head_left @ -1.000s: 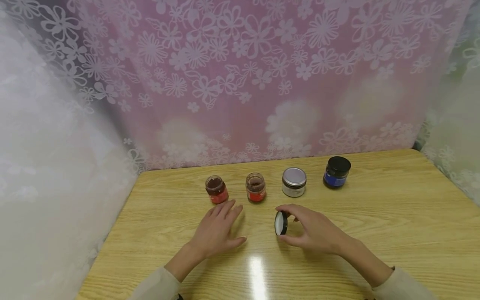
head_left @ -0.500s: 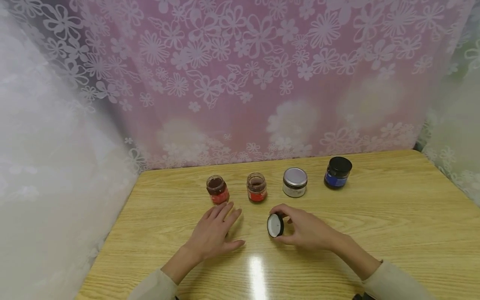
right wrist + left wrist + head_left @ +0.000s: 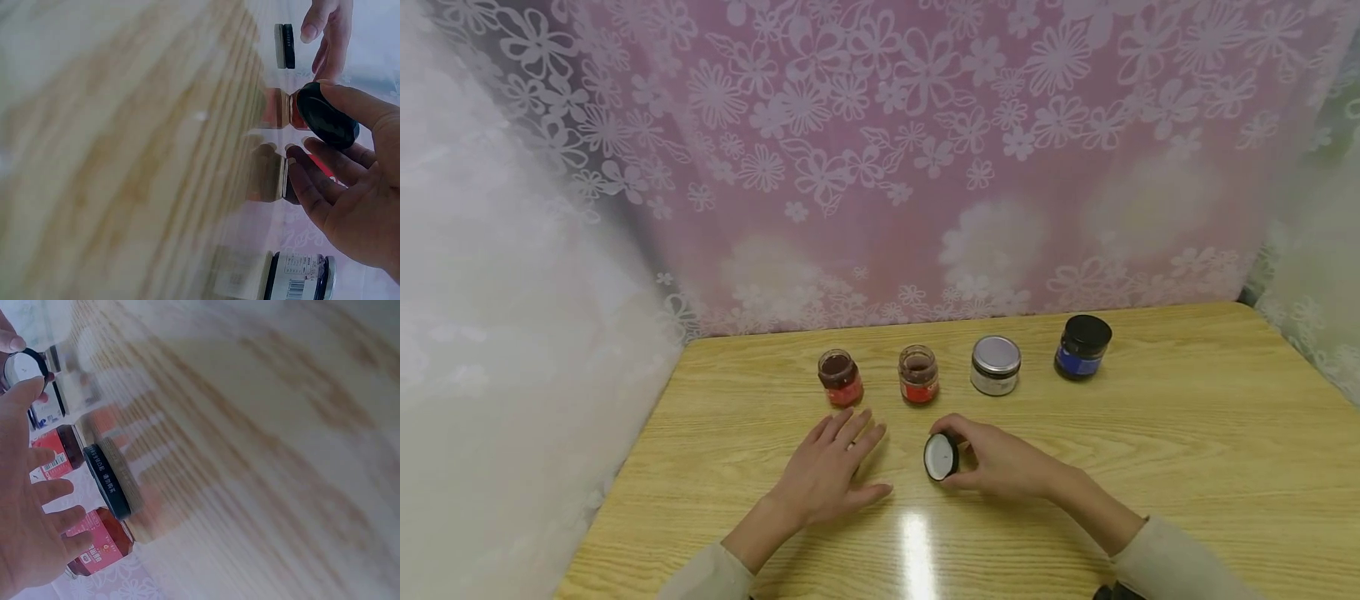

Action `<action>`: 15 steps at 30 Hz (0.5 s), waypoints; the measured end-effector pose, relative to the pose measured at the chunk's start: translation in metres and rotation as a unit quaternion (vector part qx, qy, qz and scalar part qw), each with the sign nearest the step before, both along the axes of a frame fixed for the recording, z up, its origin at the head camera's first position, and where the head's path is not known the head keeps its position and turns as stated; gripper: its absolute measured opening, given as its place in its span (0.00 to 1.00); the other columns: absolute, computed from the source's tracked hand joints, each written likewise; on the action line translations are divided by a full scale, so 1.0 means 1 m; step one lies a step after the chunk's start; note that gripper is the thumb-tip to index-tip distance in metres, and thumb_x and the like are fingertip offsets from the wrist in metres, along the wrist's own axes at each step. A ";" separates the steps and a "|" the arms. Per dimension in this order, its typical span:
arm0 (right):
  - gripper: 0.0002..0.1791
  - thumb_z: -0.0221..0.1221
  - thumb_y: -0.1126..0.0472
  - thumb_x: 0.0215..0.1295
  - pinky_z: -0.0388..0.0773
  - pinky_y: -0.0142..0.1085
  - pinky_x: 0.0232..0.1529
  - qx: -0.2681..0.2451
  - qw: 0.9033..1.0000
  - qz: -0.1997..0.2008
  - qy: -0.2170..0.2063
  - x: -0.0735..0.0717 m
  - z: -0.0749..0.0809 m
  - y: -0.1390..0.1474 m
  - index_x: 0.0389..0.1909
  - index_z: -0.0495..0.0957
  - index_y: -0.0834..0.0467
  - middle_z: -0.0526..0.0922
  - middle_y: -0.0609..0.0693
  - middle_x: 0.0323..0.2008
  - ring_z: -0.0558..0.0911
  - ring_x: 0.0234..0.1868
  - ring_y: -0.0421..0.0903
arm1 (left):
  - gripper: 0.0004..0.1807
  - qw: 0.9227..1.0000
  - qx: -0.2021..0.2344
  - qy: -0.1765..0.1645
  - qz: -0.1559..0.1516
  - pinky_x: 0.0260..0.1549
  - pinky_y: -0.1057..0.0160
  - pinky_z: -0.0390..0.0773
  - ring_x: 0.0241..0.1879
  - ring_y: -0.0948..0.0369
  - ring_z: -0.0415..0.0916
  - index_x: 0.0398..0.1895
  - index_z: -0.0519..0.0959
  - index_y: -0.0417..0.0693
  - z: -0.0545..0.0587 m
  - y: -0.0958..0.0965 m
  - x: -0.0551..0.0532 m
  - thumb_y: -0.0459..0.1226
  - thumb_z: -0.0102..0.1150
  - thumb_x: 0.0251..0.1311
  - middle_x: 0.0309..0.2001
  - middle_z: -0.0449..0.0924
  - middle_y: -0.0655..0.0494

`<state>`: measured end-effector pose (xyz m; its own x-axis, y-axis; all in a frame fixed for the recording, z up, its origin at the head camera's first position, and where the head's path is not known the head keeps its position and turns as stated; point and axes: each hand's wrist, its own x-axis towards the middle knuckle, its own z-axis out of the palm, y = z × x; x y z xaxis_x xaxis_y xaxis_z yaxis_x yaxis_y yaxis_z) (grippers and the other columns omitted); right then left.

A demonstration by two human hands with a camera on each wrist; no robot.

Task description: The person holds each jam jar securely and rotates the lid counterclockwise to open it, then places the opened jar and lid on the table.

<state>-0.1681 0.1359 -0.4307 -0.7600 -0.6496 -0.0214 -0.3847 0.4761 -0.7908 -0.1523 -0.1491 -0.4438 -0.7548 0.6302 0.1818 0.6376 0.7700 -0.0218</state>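
Observation:
My right hand (image 3: 1007,461) pinches a round black lid (image 3: 940,457) on edge between thumb and fingers, its white inner face turned left toward the head camera. In the right wrist view the lid's glossy dark top (image 3: 328,115) shows. My left hand (image 3: 823,477) is spread palm down with fingers apart. Under it a second dark lid (image 3: 107,481) with small white lettering lies flat on the table; the head view mostly hides this lid. Just beyond my left fingertips stands an uncapped red-labelled jar (image 3: 841,387), and right of it a similar uncapped jar (image 3: 918,385).
Farther right along the back stand a clear jar with a silver lid (image 3: 996,367) and a dark jar with a blue label and black lid (image 3: 1082,350). The wooden table (image 3: 1210,433) ends at a pink flowered curtain (image 3: 880,167).
My right hand has moved left with the lid, and the lid's white inside has turned more toward the head camera. My left hand has barely moved.

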 end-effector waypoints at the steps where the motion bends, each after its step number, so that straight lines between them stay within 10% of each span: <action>1: 0.32 0.68 0.52 0.57 0.72 0.48 0.53 0.000 1.000 0.002 -0.003 0.000 0.000 -0.001 0.60 0.68 0.57 0.75 0.45 0.51 0.75 0.52 0.46 | 0.41 1.000 0.000 0.000 -0.001 0.62 0.46 0.60 0.68 0.47 0.56 0.69 0.66 0.53 0.000 0.000 0.000 0.68 0.44 0.60 0.68 0.62 0.48; 15: 0.35 0.70 0.49 0.54 0.71 0.46 0.53 0.030 1.000 -0.004 0.004 -0.003 -0.002 -0.005 0.59 0.69 0.57 0.74 0.46 0.52 0.74 0.52 0.43 | 0.41 0.999 -0.028 -0.023 0.010 0.64 0.47 0.55 0.70 0.49 0.53 0.72 0.62 0.59 0.000 -0.001 0.003 0.69 0.40 0.61 0.70 0.59 0.50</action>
